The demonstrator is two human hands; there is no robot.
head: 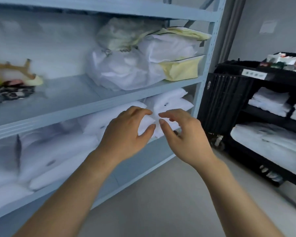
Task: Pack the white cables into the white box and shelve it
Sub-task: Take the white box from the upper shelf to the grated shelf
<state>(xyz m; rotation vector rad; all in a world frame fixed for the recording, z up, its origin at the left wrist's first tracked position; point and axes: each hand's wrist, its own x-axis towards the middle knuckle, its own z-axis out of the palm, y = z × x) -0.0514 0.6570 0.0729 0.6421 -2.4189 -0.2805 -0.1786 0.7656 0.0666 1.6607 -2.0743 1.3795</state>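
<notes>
**Both hands at the lower shelf; white box not identified with certainty**

A small white object (146, 124) is seen between the two hands at the front edge of the lower shelf (162, 144). It may be the white box, but blur and the white bundles behind it prevent confirmation. No white cables can be made out.

The left hand (126, 132) is held palm down, its fingers curled and spread, with thumb and forefinger set around the object's left side; whether contact is made cannot be told. The right hand (183, 134) is held just beside it, fingers apart and bent, nothing gripped. The fingertips of the two hands are near each other but not touching.

White folded bundles (171, 103) are stacked on the lower shelf behind the hands. On the shelf above (67, 106), a white sack (125, 72) and pale yellow zipped bags (179, 69) are stored. A black service cart (229, 100) loaded with folded white linen (266, 103) stands to the right of the shelving.
</notes>
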